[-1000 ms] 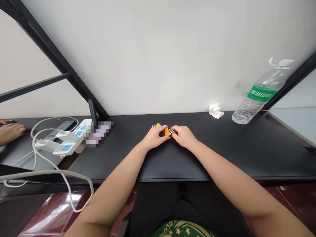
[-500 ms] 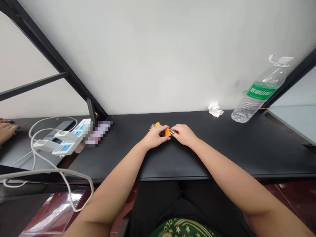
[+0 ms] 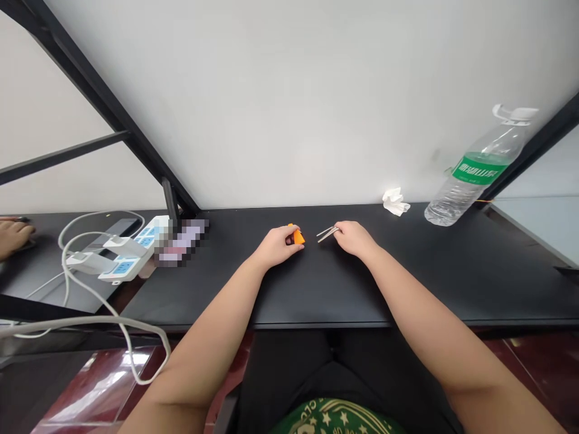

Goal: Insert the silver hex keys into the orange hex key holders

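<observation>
My left hand (image 3: 277, 245) rests on the black desk (image 3: 407, 271), its fingers closed round a small orange holder (image 3: 298, 236). A short way to the right, my right hand (image 3: 355, 237) pinches a few thin metal rods (image 3: 326, 232) that stick out to the left, just above the desk. A small gap separates the orange holder from the rods. I cannot make out what else the left hand hides.
A clear water bottle (image 3: 479, 169) with a green label leans at the back right, a crumpled white tissue (image 3: 395, 202) beside it. A white power strip (image 3: 129, 253) with plugs and white cables lies at the left. Another person's hand (image 3: 13, 234) shows at the far left edge.
My hands were together on the orange holder and rods; now they have drawn apart. The right hand has pulled the metal rods out to the right, and the left keeps the holder.
</observation>
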`<action>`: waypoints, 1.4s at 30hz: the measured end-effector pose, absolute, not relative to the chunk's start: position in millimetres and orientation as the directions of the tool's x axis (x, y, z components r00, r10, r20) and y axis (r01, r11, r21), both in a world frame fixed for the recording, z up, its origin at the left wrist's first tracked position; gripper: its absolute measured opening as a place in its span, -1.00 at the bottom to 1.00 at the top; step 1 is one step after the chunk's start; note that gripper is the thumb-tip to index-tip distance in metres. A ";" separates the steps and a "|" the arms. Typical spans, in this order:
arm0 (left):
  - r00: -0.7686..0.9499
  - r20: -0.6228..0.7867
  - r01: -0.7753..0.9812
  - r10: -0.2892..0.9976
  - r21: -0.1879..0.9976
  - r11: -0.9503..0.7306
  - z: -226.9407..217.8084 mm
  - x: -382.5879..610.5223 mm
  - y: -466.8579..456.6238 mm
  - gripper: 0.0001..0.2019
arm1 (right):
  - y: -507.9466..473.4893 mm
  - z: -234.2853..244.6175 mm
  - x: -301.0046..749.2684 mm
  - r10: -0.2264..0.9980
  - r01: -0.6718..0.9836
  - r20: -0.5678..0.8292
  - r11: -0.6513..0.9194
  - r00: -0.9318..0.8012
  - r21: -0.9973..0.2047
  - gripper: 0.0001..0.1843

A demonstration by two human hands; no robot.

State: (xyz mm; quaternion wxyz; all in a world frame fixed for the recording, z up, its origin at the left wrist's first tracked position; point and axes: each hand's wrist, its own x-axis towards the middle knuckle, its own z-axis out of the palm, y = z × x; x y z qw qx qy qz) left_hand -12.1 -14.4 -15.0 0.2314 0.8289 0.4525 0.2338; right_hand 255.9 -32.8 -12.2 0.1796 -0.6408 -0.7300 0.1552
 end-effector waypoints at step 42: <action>0.539 0.140 0.636 0.830 0.578 -0.511 -15.7 -6.7 -17.1 -0.59 | -55.2 1.2 246.4 0.942 0.903 -0.037 0.309 -0.334 -0.299 -0.74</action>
